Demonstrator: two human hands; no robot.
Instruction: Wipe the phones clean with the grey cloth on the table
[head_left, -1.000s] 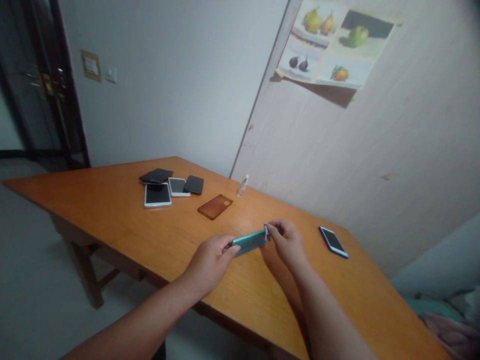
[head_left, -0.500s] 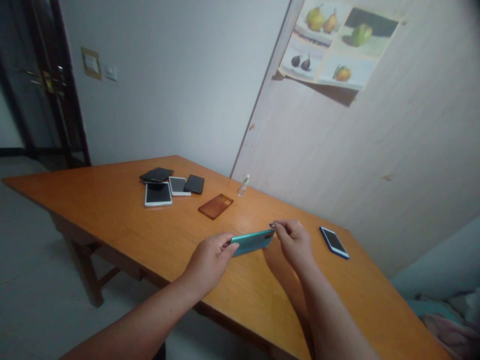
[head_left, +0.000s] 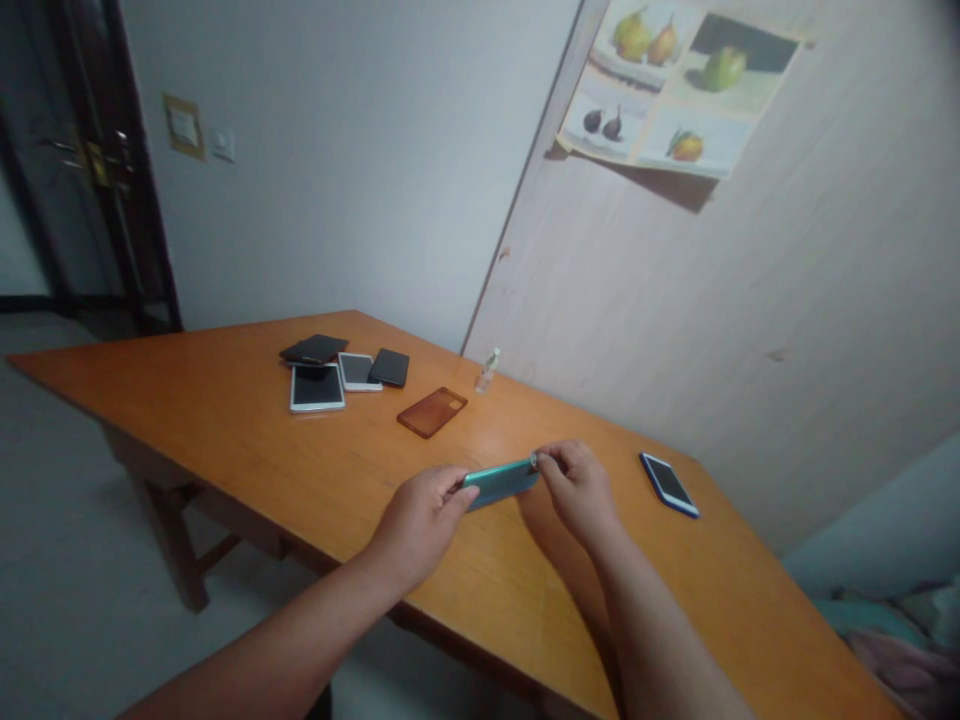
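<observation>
My left hand (head_left: 426, 518) grips the near-left end of a teal phone (head_left: 499, 484), holding it on its long edge above the wooden table (head_left: 480, 600). At the phone's far right end, my right hand (head_left: 579, 485) is closed in a pinch. Between its thumb and fingertips is a small silvery piece (head_left: 534, 460), too small to name, at the phone's edge. Beyond the phone, an amber see-through phone case (head_left: 430, 415) lies flat on the tabletop.
A small clear bottle (head_left: 487, 371) stands behind the case. To the left lie a white tablet (head_left: 317, 388), a white phone (head_left: 358, 373), a small black flat item (head_left: 390, 368) and black flat things (head_left: 315, 349). A blue-edged phone (head_left: 669, 484) lies at right, near the wall.
My right hand has shifted slightly left, bringing the small silvery piece from above the phone's corner against its end. My left hand and the phone have hardly moved.
</observation>
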